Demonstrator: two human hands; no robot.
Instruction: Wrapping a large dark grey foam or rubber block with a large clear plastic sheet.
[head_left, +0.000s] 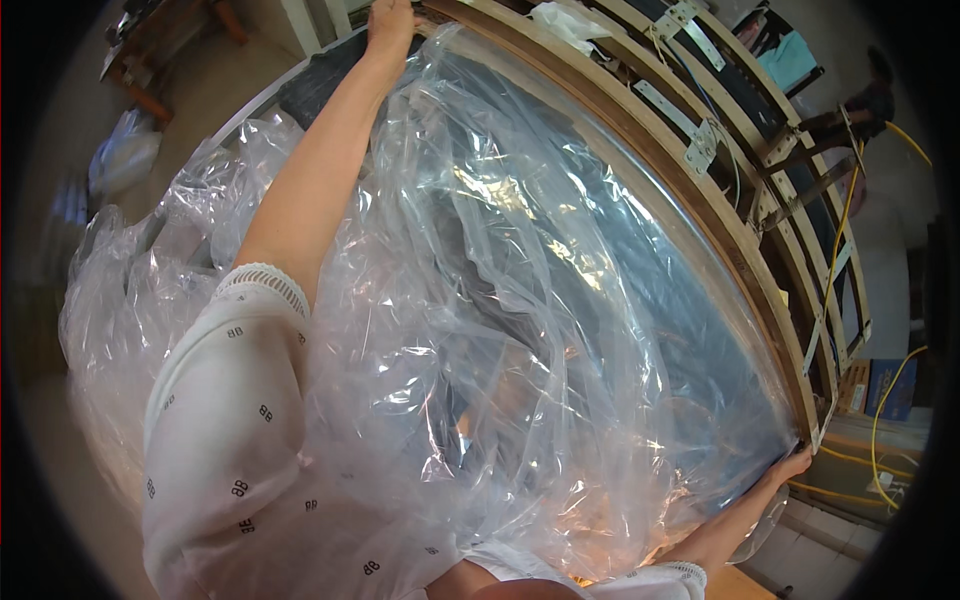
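Note:
A large, crumpled sheet of clear plastic (500,300) lies over the dark panel of a wooden furniture frame (690,190) and bunches up against my body. Its edge runs taut along the frame's near rail. Stretched far forward, my left hand (390,28) is closed on the plastic at the frame's far left corner; the fingertips are partly hidden. My right hand (793,466) is closed on the plastic at the near right corner, its fingers small and partly covered. Between the two arms the plastic hangs in loose, shiny folds.
Metal brackets (703,148) and curved wooden slats line the frame's far side. A yellow cord (845,225) hangs at the right, near a blue box (890,388). A wooden table (160,50) stands at the far left. White plastic (570,25) lies on the frame.

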